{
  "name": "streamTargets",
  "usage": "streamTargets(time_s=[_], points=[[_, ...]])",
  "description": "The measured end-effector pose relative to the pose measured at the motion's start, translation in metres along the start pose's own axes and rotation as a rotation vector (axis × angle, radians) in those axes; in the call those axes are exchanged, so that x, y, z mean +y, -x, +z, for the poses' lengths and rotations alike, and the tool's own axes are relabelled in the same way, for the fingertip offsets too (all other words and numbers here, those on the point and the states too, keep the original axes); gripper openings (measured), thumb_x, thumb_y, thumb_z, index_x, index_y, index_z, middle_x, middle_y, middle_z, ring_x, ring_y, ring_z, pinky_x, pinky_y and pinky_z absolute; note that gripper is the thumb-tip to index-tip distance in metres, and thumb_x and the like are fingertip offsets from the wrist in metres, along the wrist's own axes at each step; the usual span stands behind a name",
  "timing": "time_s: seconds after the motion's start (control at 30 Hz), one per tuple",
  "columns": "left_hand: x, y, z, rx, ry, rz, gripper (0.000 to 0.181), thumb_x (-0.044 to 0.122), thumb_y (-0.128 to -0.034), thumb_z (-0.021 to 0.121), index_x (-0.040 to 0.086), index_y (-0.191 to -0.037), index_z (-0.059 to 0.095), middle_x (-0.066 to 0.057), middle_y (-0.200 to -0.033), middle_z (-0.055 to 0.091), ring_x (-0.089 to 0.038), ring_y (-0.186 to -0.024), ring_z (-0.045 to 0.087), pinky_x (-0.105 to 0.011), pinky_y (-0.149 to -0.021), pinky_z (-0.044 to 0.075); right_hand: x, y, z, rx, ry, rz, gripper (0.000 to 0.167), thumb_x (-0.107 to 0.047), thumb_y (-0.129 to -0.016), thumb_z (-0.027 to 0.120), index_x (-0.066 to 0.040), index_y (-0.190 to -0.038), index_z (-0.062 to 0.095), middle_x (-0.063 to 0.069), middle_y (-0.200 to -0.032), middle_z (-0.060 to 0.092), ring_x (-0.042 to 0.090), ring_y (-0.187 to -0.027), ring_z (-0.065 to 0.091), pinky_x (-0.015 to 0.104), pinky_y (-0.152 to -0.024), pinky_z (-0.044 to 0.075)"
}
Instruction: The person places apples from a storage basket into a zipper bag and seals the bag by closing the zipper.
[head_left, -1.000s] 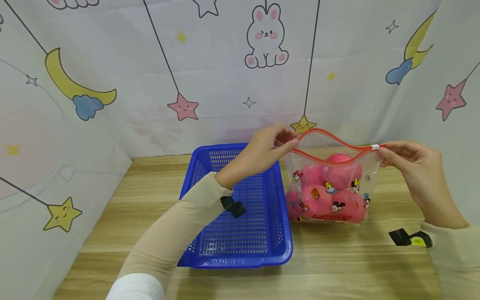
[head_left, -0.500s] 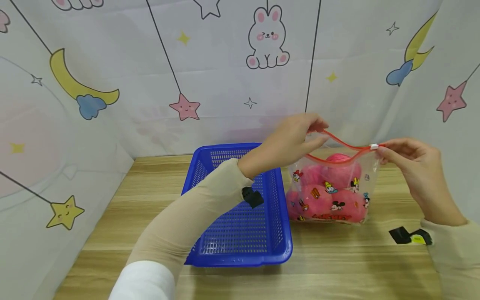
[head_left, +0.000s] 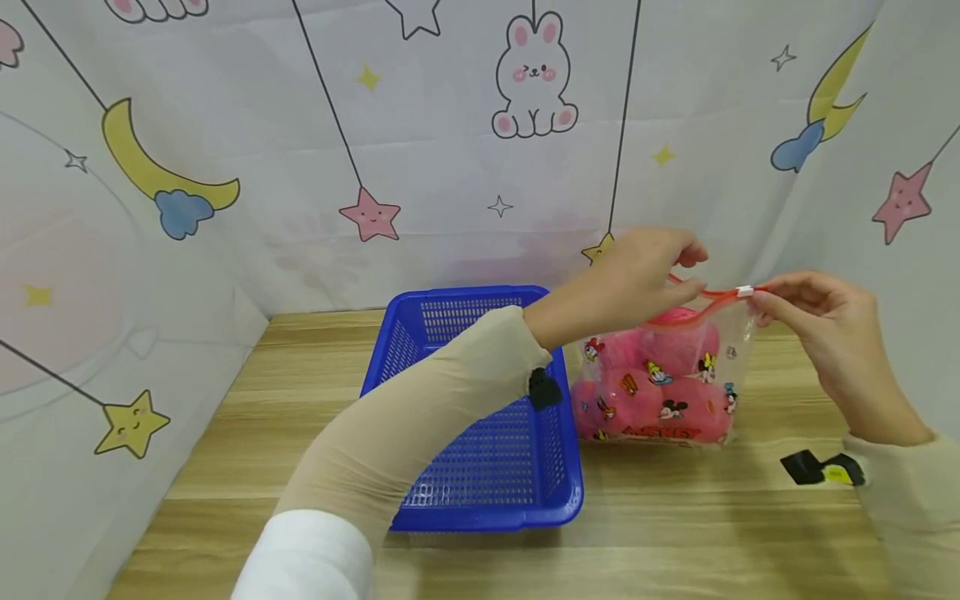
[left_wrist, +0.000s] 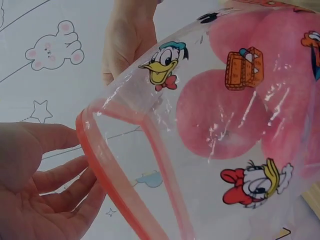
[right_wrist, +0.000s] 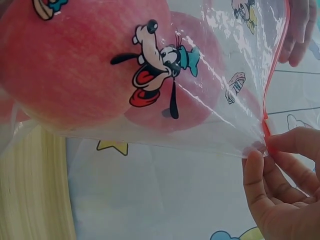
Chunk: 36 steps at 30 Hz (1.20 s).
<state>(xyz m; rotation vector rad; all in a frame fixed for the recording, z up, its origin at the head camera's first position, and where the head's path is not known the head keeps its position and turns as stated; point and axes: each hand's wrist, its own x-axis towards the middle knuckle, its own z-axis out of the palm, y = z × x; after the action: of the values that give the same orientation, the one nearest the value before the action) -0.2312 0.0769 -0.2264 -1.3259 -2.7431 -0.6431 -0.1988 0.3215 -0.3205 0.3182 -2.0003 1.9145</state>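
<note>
A clear zip bag (head_left: 637, 408) printed with cartoon characters stands on the table, its red-edged mouth (left_wrist: 107, 175) parted. Inside it lie several pink-red round things (right_wrist: 75, 65) that look like apples. My right hand (head_left: 832, 333) pinches the bag's right top corner between thumb and fingers, beside the white zip slider (head_left: 744, 292). Over the mouth is my left hand (head_left: 630, 279), with thumb and fingers apart. In the left wrist view, the fingers of the left hand (left_wrist: 55, 185) lie against the red edge without gripping it.
Left of the bag, close beside it, stands a blue slatted plastic basket (head_left: 480, 529), partly hidden under my left forearm. Both are on a wood-grain table (head_left: 675, 533). A white cloth (head_left: 435, 150) with bunnies, stars and moons hangs behind.
My left hand has let go of the bag's left top corner and moved right along the mouth towards my right hand. The right hand keeps its pinch, nearly still.
</note>
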Motion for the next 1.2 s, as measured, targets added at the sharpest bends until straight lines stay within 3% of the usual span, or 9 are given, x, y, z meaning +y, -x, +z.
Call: streamTargets(time_s=[0.2,0.43,0.63,1.0,1.2], points=[[0.012,-0.016,0.007,-0.019,-0.131,0.009,0.034,0.028,-0.1017,0.058,0.010,-0.131,0.060,0.002,-0.124,0.063,-0.006,-0.113,0.055,-0.010,-0.092,0.038,-0.001,-0.001,-0.001,-0.015,0.058,-0.018,0.013,0.004,-0.089,0.071,0.008,-0.100,0.068,0.001,-0.086,0.073,0.009,-0.073,0.066,0.016,-0.067,0.054],[0.018,-0.034,0.020,-0.070,-0.167,-0.044,0.039,0.033,-0.1006,0.060,0.012,-0.133,0.060,0.005,-0.126,0.062,-0.005,-0.115,0.054,-0.011,-0.093,0.037,0.001,-0.004,0.003,-0.048,-0.038,-0.072,0.010,0.011,-0.088,0.068,0.015,-0.097,0.065,0.005,-0.084,0.073,0.012,-0.069,0.068,0.018,-0.065,0.055],[0.024,-0.045,0.030,-0.085,-0.228,-0.038,0.038,0.034,-0.1012,0.058,0.013,-0.132,0.060,0.005,-0.126,0.063,-0.006,-0.113,0.055,-0.012,-0.090,0.040,0.003,-0.006,0.004,-0.046,-0.077,-0.091,0.010,0.015,-0.087,0.067,0.013,-0.096,0.067,0.006,-0.082,0.072,0.013,-0.067,0.068,0.018,-0.066,0.055],[0.023,-0.055,0.040,-0.076,-0.267,-0.053,0.029,0.027,-0.1037,0.054,0.013,-0.127,0.064,0.004,-0.121,0.064,-0.006,-0.111,0.057,-0.012,-0.089,0.042,0.001,-0.007,0.007,-0.039,-0.048,-0.111,0.008,0.015,-0.087,0.066,0.014,-0.095,0.067,0.005,-0.083,0.073,0.012,-0.067,0.068,0.017,-0.067,0.055],[0.023,-0.055,0.042,-0.059,-0.271,-0.050,0.022,0.021,-0.1051,0.051,0.014,-0.120,0.066,0.006,-0.112,0.066,-0.005,-0.101,0.059,-0.012,-0.079,0.044,0.000,-0.007,0.008,-0.046,-0.071,-0.120,0.008,0.016,-0.087,0.065,0.014,-0.095,0.067,0.006,-0.084,0.073,0.012,-0.068,0.068,0.018,-0.065,0.055]])
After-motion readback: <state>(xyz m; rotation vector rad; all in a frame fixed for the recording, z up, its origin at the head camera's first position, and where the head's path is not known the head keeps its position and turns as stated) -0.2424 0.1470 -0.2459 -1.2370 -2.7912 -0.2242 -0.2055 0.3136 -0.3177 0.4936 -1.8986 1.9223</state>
